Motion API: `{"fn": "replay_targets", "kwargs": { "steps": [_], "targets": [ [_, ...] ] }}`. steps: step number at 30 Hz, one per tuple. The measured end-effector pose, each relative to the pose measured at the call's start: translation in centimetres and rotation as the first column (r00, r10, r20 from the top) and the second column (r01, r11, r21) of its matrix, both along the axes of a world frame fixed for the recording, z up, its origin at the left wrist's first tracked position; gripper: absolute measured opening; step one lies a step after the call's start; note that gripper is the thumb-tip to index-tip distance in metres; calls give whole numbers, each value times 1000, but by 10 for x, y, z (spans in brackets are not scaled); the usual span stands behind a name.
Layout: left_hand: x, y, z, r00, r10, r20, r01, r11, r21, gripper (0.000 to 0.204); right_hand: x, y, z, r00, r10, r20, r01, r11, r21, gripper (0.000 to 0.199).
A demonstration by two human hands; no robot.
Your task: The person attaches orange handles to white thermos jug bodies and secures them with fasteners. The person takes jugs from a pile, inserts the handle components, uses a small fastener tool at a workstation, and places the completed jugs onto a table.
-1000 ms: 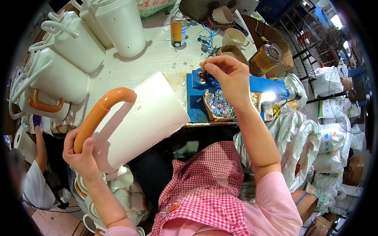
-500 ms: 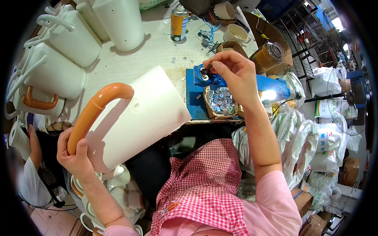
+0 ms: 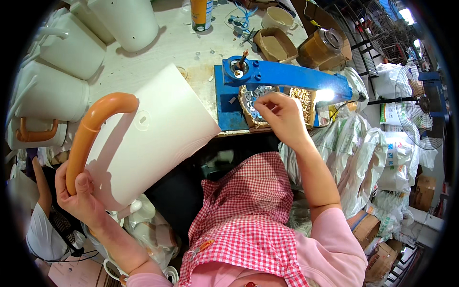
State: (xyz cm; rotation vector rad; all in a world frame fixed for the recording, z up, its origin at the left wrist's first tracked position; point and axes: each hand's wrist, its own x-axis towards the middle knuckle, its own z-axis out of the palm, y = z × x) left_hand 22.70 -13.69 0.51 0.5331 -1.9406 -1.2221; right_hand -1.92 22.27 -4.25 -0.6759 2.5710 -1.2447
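Observation:
My left hand (image 3: 79,196) is wrapped round the orange-brown handle (image 3: 88,131) of a white plastic bucket (image 3: 155,129). The bucket lies tilted over the table's front edge, its wide end toward a blue bench press (image 3: 296,77). A dark pin with a coppery tip (image 3: 245,54) stands up from the press head, with no hand on it. My right hand (image 3: 283,117) is over a cardboard box of grey washers (image 3: 260,92), thumb and forefinger pinched together. Whatever is between those fingertips is too small to make out.
Several white buckets (image 3: 62,91) stand at the left. Small brass-coloured parts fill another box (image 3: 302,101) beside the washers. An orange can (image 3: 201,14), a cardboard tray (image 3: 275,44) and a jar (image 3: 322,45) sit at the back. Another person's arm (image 3: 42,184) shows far left.
My right hand has left the pin on the press head and come down to the washer box. The view has shifted, and the bucket appears slightly farther left, still held by its handle.

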Motion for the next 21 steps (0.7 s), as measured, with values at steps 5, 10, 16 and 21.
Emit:
{"fn": "replay_targets", "kwargs": {
  "steps": [5, 10, 16, 21],
  "targets": [
    [2, 5, 8, 999, 34, 34, -32, 999, -44, 51, -21, -10, -47, 914, 135, -383, -4, 946, 323, 17],
    [2, 5, 6, 999, 35, 39, -33, 998, -54, 52, -27, -7, -52, 919, 147, -366, 12, 917, 398, 16],
    [10, 2, 9, 999, 49, 11, -49, 999, -21, 51, -11, 1, -31, 966, -48, -255, 73, 993, 90, 8],
    [14, 6, 16, 997, 55, 54, -52, 997, -57, 49, -2, -19, 24, 921, -129, -369, 9, 951, -309, 13]
  ]
}}
